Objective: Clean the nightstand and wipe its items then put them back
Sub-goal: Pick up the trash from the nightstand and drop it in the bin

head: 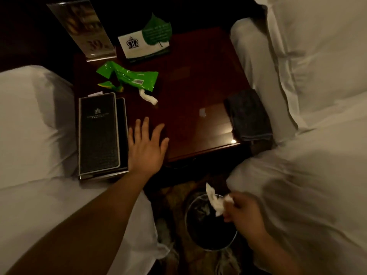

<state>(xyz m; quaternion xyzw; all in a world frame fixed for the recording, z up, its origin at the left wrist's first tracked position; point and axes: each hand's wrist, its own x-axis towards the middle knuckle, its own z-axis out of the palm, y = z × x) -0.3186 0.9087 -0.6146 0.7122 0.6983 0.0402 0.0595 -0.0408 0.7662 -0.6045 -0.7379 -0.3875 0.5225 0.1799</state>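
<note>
Mount: worn on the person's head, over the nightstand (198, 86), between the left bed (29, 135) and the right bed (317, 96).
Facing: forward and steeply down — its top fills the middle, a bin (200, 233) on the floor (172, 195) sits at the bottom edge.
Nearness: arm's reach; the left hand (146, 143) lies mid-frame, the right hand (244, 213) low and blurred, pinching a wipe (215, 201).
Lens: wide-angle — bed edges bow outward.
Views: one only.
</note>
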